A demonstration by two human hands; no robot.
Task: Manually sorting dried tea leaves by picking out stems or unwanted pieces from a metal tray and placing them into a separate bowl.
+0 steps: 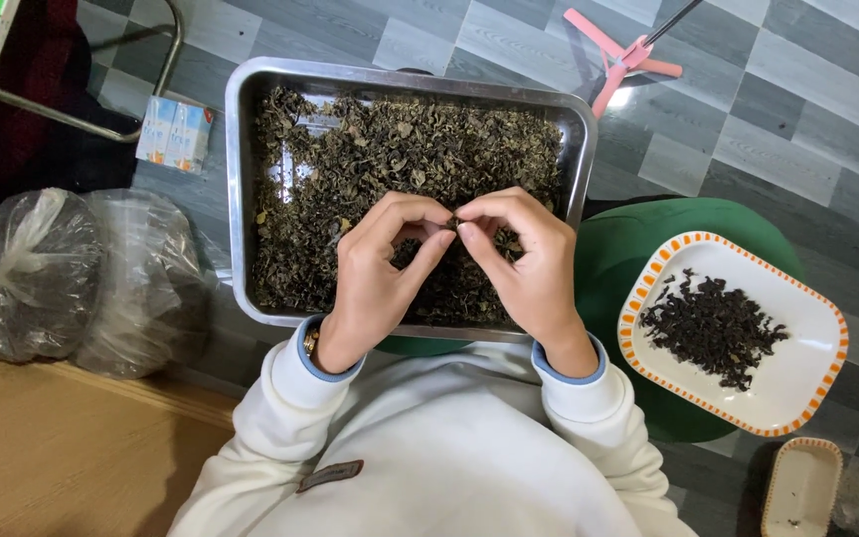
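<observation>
— Both hands meet over the metal tray (241, 199)?
— Yes; the left hand (380, 273) and right hand (524, 264) each have their grip pinched on one small dried piece (454, 223), held above the tray's dried leaves (350, 159); sorted dark bits (713, 328) lie on the orange-rimmed plate (807, 388) to the right
</observation>
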